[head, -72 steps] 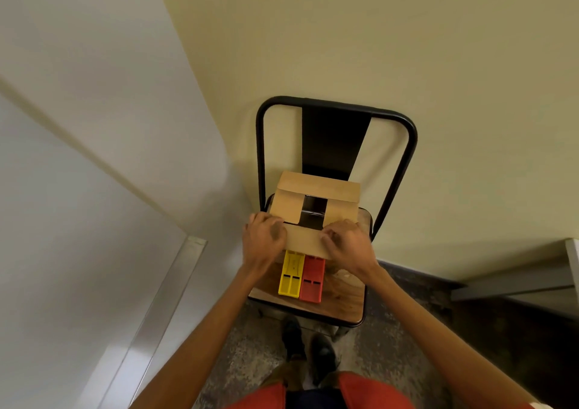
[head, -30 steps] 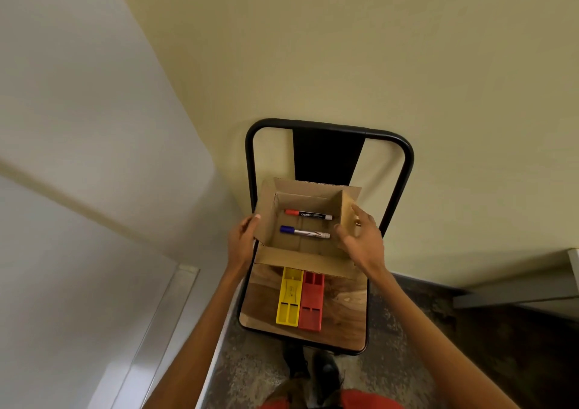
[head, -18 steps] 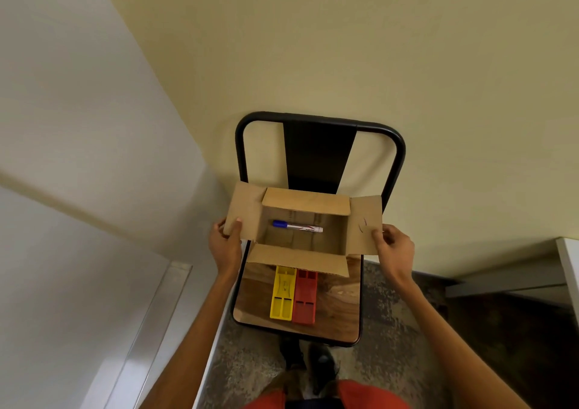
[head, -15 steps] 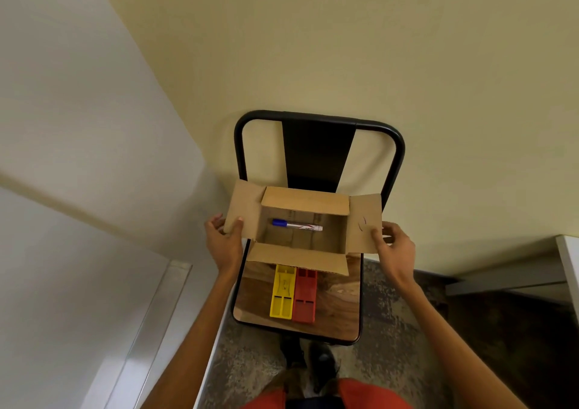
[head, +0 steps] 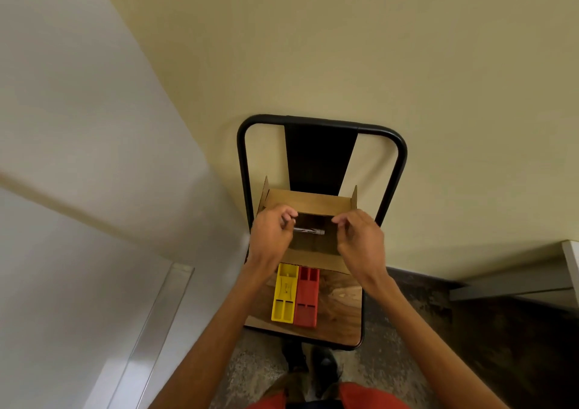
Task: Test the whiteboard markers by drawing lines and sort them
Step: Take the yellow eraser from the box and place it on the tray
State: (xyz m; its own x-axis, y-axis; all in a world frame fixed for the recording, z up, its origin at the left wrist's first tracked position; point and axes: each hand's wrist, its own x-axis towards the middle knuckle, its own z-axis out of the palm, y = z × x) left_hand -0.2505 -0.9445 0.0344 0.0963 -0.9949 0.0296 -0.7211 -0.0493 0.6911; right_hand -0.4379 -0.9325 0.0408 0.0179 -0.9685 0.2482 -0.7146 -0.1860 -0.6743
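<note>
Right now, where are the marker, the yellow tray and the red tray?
marker [head: 310,231]: head view, on the middle of its pale barrel.
yellow tray [head: 284,292]: head view, on the middle of its top face.
red tray [head: 306,297]: head view, on the middle of its top face.

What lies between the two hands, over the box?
In the head view, a marker lies between the left hand and the right hand, inside the open box. Its left end reaches the left hand; a grip is unclear.
</note>
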